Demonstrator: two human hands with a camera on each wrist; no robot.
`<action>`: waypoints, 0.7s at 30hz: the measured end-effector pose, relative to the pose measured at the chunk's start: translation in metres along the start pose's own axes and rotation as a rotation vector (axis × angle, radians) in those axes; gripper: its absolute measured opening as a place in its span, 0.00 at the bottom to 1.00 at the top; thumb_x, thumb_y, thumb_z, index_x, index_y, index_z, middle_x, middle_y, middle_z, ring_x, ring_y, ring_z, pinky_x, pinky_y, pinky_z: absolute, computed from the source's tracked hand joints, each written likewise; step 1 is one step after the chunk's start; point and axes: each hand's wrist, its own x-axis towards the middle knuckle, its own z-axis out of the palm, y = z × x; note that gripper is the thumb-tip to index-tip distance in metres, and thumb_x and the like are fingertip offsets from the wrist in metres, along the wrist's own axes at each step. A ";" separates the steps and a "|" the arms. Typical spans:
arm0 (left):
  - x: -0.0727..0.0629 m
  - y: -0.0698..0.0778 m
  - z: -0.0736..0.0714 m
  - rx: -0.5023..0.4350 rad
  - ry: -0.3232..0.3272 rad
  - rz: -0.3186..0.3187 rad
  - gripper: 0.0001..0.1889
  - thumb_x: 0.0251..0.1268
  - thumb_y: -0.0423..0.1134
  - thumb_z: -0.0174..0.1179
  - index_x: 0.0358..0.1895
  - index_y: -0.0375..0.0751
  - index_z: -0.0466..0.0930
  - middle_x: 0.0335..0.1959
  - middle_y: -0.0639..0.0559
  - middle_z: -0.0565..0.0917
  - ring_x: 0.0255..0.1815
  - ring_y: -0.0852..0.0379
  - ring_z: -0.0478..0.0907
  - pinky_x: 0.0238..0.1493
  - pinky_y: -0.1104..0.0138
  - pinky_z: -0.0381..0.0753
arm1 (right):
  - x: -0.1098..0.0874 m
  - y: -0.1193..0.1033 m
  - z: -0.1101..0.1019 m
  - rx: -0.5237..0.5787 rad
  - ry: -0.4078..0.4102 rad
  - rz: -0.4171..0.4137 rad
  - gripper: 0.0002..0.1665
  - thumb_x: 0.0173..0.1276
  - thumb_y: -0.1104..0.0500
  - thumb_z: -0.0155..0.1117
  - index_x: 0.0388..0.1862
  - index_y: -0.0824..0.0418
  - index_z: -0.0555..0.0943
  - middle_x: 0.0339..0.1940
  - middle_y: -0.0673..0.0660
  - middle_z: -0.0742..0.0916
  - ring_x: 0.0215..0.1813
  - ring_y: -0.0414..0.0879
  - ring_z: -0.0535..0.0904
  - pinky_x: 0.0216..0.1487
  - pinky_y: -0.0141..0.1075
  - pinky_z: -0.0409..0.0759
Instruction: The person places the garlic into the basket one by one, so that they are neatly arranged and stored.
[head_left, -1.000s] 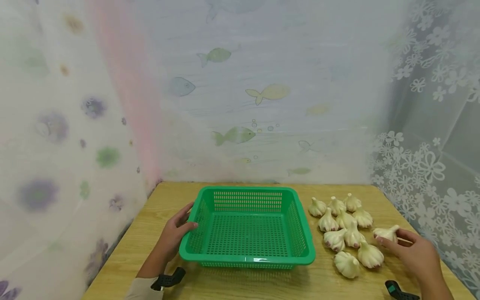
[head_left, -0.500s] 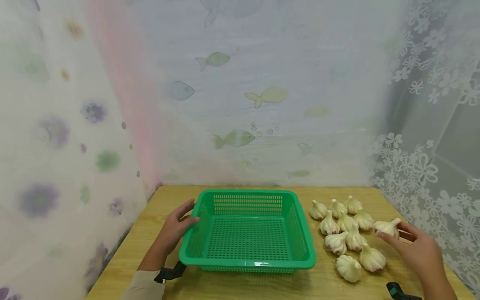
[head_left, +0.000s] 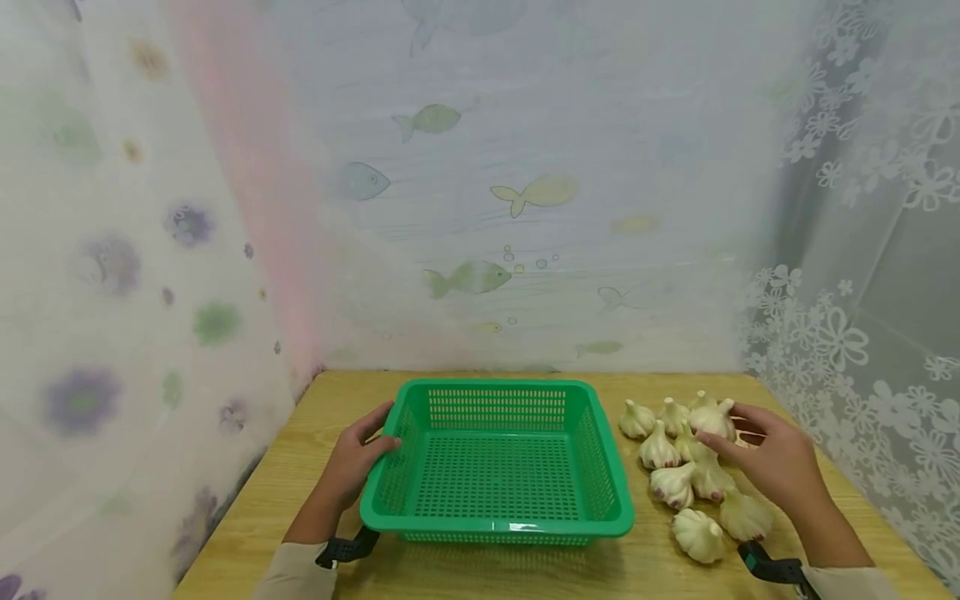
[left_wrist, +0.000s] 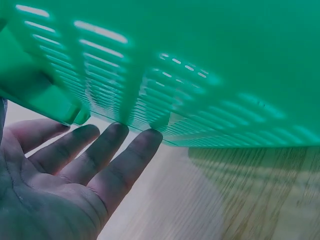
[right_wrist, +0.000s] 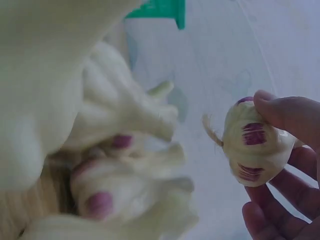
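A green slotted plastic basket (head_left: 495, 471) stands on the table, its floor bare. My left hand (head_left: 352, 467) holds its left rim, thumb over the edge inside. In the left wrist view, the fingers (left_wrist: 107, 150) reach along the outside of the slotted wall (left_wrist: 200, 95). My right hand (head_left: 780, 454) holds a garlic bulb (right_wrist: 257, 145) between thumb and fingers, raised above the other bulbs. Purple patches mark its pale skin and a root tuft shows. Several more garlic bulbs (head_left: 673, 485) lie clustered right of the basket, some partly hidden behind the held bulb and the hand.
The wooden table (head_left: 300, 533) backs onto a pale fish-patterned curtain (head_left: 525, 275). Flower-patterned sheets hang along the left (head_left: 217, 321) and right (head_left: 840, 342) sides. Black camera mounts sit on the left wrist (head_left: 348, 548) and right wrist (head_left: 768, 564).
My right hand has lifted the garlic bulb from the right side of the pile and carried it left and away from me, over the back bulbs. The left hand and basket have stayed put.
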 end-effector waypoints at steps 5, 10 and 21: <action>0.000 0.001 0.001 -0.013 0.013 -0.008 0.37 0.74 0.32 0.59 0.83 0.47 0.58 0.80 0.36 0.63 0.70 0.35 0.75 0.51 0.57 0.87 | 0.011 -0.020 0.009 0.017 -0.002 -0.097 0.45 0.66 0.40 0.74 0.72 0.67 0.75 0.63 0.73 0.82 0.58 0.72 0.82 0.48 0.58 0.85; 0.000 0.001 0.002 -0.006 0.028 -0.016 0.37 0.73 0.32 0.60 0.83 0.47 0.58 0.78 0.36 0.66 0.70 0.36 0.75 0.52 0.58 0.87 | 0.020 -0.039 0.015 0.019 -0.020 -0.161 0.43 0.66 0.42 0.75 0.70 0.67 0.76 0.61 0.72 0.84 0.58 0.70 0.84 0.51 0.59 0.85; -0.001 -0.002 0.004 -0.037 0.056 -0.028 0.36 0.73 0.33 0.60 0.82 0.49 0.60 0.76 0.36 0.70 0.64 0.40 0.79 0.51 0.56 0.88 | 0.042 -0.077 0.040 0.076 -0.110 -0.243 0.42 0.65 0.43 0.76 0.72 0.64 0.76 0.62 0.67 0.84 0.60 0.66 0.83 0.56 0.58 0.84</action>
